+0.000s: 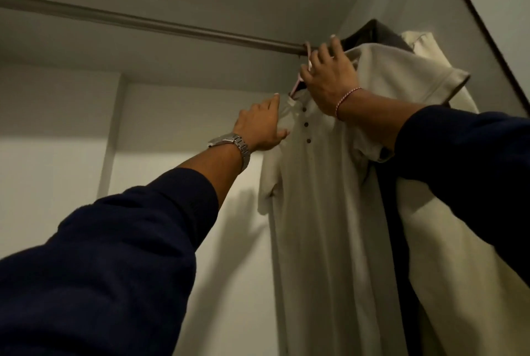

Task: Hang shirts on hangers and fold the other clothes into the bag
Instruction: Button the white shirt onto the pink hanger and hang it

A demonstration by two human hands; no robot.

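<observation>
Navy sleeves (114, 255); steel watch (232, 144); red-white wristband (345, 100)

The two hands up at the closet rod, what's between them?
In the head view, the white shirt's buttoned collar and the pink hanger's neck lie between the left hand and the right hand.

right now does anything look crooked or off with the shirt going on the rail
The cream polo shirt hangs lopsided: its right sleeve sticks up and out near the rail while the left droops. The right hand holds the pink hanger at the neck; the left hand touches the collar.
</observation>
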